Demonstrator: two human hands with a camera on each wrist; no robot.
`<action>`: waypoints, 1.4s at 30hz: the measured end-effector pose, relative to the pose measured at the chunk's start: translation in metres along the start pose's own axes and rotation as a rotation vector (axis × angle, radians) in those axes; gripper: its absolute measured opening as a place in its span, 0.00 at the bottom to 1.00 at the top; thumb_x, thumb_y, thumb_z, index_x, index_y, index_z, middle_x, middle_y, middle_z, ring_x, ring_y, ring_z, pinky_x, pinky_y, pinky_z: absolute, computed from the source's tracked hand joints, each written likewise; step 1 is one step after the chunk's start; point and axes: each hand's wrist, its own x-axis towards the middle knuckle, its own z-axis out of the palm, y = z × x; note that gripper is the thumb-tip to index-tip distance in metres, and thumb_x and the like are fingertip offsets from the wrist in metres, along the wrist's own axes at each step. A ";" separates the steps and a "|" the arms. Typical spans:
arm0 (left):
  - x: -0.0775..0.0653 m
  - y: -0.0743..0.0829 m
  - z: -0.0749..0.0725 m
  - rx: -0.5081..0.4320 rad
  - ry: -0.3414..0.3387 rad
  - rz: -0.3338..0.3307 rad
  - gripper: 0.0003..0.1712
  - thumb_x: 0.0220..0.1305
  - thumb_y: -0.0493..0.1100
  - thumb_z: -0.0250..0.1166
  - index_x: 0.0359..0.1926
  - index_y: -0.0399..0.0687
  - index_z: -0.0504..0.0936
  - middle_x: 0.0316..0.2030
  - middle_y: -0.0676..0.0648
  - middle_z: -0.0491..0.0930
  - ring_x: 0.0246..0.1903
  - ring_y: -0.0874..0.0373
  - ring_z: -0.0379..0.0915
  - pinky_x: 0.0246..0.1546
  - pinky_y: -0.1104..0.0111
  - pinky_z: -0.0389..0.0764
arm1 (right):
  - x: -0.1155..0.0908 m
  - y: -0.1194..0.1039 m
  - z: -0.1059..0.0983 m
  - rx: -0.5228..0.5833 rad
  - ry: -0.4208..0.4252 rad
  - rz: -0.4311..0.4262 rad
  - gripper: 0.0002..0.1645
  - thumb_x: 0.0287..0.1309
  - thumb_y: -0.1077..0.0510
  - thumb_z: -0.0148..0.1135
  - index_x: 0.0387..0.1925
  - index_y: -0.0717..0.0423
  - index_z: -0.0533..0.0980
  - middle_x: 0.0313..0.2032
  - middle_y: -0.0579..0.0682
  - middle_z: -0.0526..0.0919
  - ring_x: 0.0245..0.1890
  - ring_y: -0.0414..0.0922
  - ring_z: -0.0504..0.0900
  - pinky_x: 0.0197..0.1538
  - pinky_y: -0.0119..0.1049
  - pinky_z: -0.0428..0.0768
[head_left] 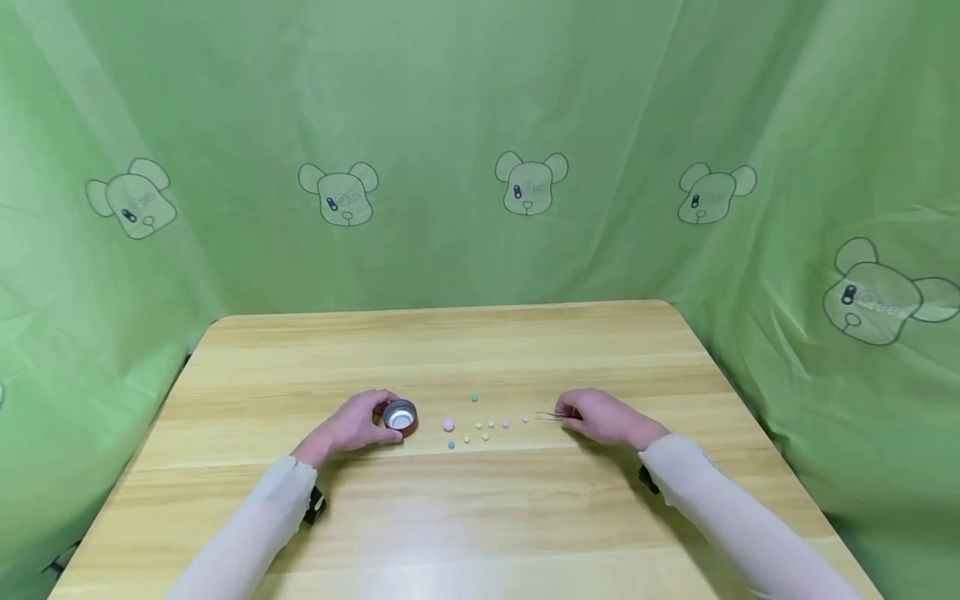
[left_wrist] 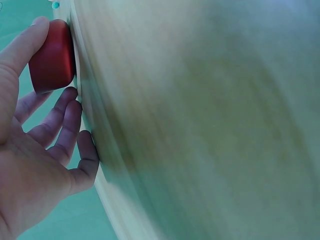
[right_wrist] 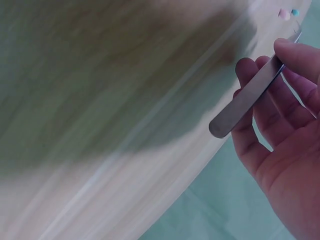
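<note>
My left hand (head_left: pixel 354 425) holds a small round red container (left_wrist: pixel 54 59) on the table, thumb on one side and fingers on the other. Its dark-rimmed top faces up and shows a silvery inside in the head view. In my right hand (head_left: pixel 606 418) metal tweezers (right_wrist: pixel 247 97) are pinched between thumb and fingers, their two thin tips pointing left and apart. Just left of those tips lies a small pink bead (head_left: pixel 525 419). Between the hands are several more tiny beads: a larger pink bead (head_left: pixel 448 425), a teal bead (head_left: pixel 474 398) and yellow ones, including a yellow bead (head_left: pixel 485 437).
The light wooden table (head_left: pixel 465 517) has rounded far corners. A green curtain (head_left: pixel 435 100) printed with bear heads hangs behind it and along both sides. Near the left hand, a second teal bead (head_left: pixel 451 445) lies on the near side of the scattered beads.
</note>
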 end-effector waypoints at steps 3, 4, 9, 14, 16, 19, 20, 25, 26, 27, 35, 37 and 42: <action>0.001 0.000 -0.001 0.002 0.004 -0.003 0.29 0.42 0.50 0.71 0.47 0.51 0.72 0.40 0.53 0.74 0.40 0.60 0.68 0.44 0.62 0.68 | 0.004 0.000 0.002 -0.029 0.008 -0.019 0.03 0.52 0.58 0.59 0.31 0.48 0.73 0.25 0.35 0.72 0.25 0.34 0.69 0.30 0.31 0.70; 0.001 -0.001 -0.001 0.003 0.005 -0.001 0.29 0.42 0.50 0.71 0.47 0.51 0.72 0.40 0.53 0.74 0.41 0.60 0.68 0.44 0.62 0.68 | 0.005 0.000 0.002 -0.038 0.010 -0.022 0.03 0.52 0.58 0.60 0.31 0.48 0.73 0.24 0.35 0.71 0.25 0.34 0.69 0.30 0.31 0.70; 0.001 -0.002 -0.001 0.007 0.004 0.006 0.29 0.41 0.50 0.71 0.47 0.52 0.72 0.40 0.54 0.74 0.41 0.60 0.68 0.44 0.62 0.68 | 0.008 -0.002 0.004 -0.058 0.016 -0.026 0.03 0.52 0.57 0.59 0.31 0.47 0.73 0.24 0.35 0.71 0.24 0.34 0.69 0.30 0.31 0.70; 0.001 -0.004 0.000 0.005 0.006 0.024 0.30 0.41 0.52 0.71 0.47 0.51 0.73 0.39 0.54 0.74 0.40 0.60 0.69 0.43 0.62 0.68 | 0.010 -0.004 0.005 -0.055 0.008 -0.027 0.03 0.53 0.57 0.59 0.32 0.48 0.74 0.26 0.37 0.73 0.25 0.34 0.69 0.31 0.32 0.70; 0.001 -0.004 0.000 0.005 0.007 0.028 0.30 0.41 0.52 0.71 0.47 0.51 0.72 0.39 0.54 0.74 0.40 0.60 0.69 0.43 0.62 0.69 | 0.010 -0.004 0.005 -0.063 0.002 -0.025 0.03 0.53 0.57 0.59 0.32 0.47 0.74 0.26 0.37 0.73 0.25 0.34 0.69 0.31 0.32 0.70; 0.002 -0.005 0.001 0.005 0.011 0.029 0.30 0.41 0.53 0.71 0.47 0.51 0.72 0.39 0.54 0.74 0.40 0.60 0.68 0.43 0.62 0.68 | 0.010 -0.006 0.004 -0.065 -0.004 -0.026 0.03 0.53 0.56 0.59 0.32 0.48 0.74 0.26 0.37 0.73 0.26 0.34 0.69 0.31 0.32 0.70; 0.002 -0.005 0.001 0.006 0.012 0.028 0.30 0.41 0.53 0.71 0.47 0.51 0.72 0.39 0.54 0.74 0.40 0.60 0.68 0.43 0.62 0.68 | 0.011 -0.006 0.003 -0.063 -0.004 -0.026 0.03 0.53 0.57 0.59 0.32 0.48 0.74 0.26 0.37 0.73 0.25 0.34 0.69 0.31 0.32 0.70; 0.002 -0.005 0.001 0.000 0.008 0.015 0.30 0.41 0.53 0.71 0.47 0.53 0.73 0.39 0.54 0.74 0.40 0.61 0.68 0.43 0.62 0.68 | 0.011 -0.010 0.000 -0.061 0.009 -0.019 0.04 0.53 0.57 0.59 0.32 0.49 0.75 0.26 0.36 0.72 0.26 0.34 0.69 0.31 0.33 0.70; 0.002 -0.005 0.001 0.000 0.007 0.017 0.30 0.41 0.53 0.71 0.47 0.52 0.72 0.39 0.54 0.74 0.40 0.61 0.68 0.43 0.62 0.68 | 0.011 -0.010 0.000 -0.064 0.011 -0.019 0.04 0.53 0.58 0.59 0.32 0.49 0.75 0.26 0.35 0.72 0.26 0.34 0.69 0.31 0.33 0.70; 0.001 -0.005 0.001 -0.002 0.006 0.017 0.30 0.41 0.52 0.71 0.47 0.52 0.72 0.39 0.54 0.74 0.40 0.60 0.68 0.43 0.62 0.68 | 0.011 -0.010 0.000 -0.068 0.013 -0.021 0.04 0.52 0.58 0.60 0.32 0.48 0.75 0.26 0.35 0.71 0.26 0.34 0.69 0.31 0.33 0.70; 0.001 -0.005 0.000 0.000 0.010 0.019 0.30 0.41 0.51 0.71 0.47 0.50 0.72 0.39 0.53 0.74 0.39 0.61 0.68 0.43 0.63 0.68 | 0.013 -0.009 0.006 -0.064 0.010 -0.028 0.03 0.53 0.58 0.59 0.32 0.47 0.74 0.27 0.36 0.72 0.26 0.34 0.69 0.31 0.32 0.70; 0.001 -0.005 0.001 0.001 0.010 0.020 0.30 0.42 0.51 0.71 0.47 0.50 0.72 0.39 0.53 0.74 0.40 0.61 0.68 0.43 0.62 0.67 | 0.013 -0.008 0.006 -0.065 0.015 -0.026 0.03 0.53 0.58 0.59 0.32 0.47 0.74 0.27 0.36 0.72 0.26 0.34 0.69 0.31 0.32 0.70; 0.001 -0.005 0.001 0.008 0.013 0.016 0.29 0.42 0.51 0.71 0.47 0.51 0.72 0.39 0.53 0.74 0.40 0.61 0.68 0.44 0.63 0.67 | 0.014 -0.006 0.007 -0.087 0.025 -0.038 0.03 0.53 0.57 0.58 0.31 0.46 0.74 0.27 0.35 0.72 0.27 0.34 0.69 0.32 0.33 0.70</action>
